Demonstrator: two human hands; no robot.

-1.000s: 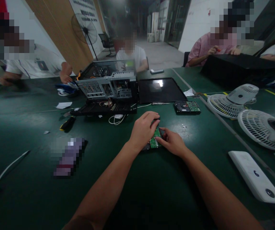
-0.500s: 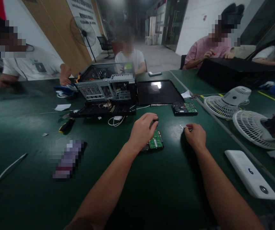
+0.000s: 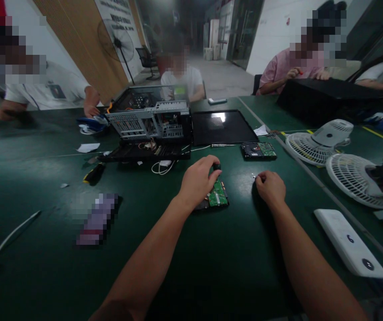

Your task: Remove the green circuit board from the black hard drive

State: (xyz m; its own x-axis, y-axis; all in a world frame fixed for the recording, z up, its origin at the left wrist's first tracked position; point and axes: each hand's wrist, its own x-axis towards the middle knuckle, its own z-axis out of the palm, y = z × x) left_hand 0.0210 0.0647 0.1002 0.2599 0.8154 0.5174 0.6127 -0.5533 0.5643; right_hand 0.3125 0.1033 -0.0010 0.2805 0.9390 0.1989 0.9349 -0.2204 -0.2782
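Observation:
My left hand [image 3: 198,183] is curled above a hard drive [image 3: 218,195] whose green circuit board faces up. Between its thumb and fingers shows the end of a small dark object [image 3: 216,166], the rest of which is hidden. Resting on the table to the right, my right hand [image 3: 271,189] has thumb and forefinger pinched together; whatever may be between them is too small to make out. Tiny silvery bits, perhaps screws [image 3: 253,175], lie by those fingertips. A second hard drive [image 3: 258,151] lies farther back.
An opened computer case [image 3: 148,122] stands at the back, beside a black panel [image 3: 223,127]. White fan parts [image 3: 311,147] and a white power bank [image 3: 350,243] are at right. A phone [image 3: 98,218] and a yellow-black screwdriver [image 3: 94,174] lie left. Several people sit around the table.
My right hand has shifted very slightly left toward the tiny bits. My left hand keeps nearly the same place over the hard drive, and the view has moved a little.

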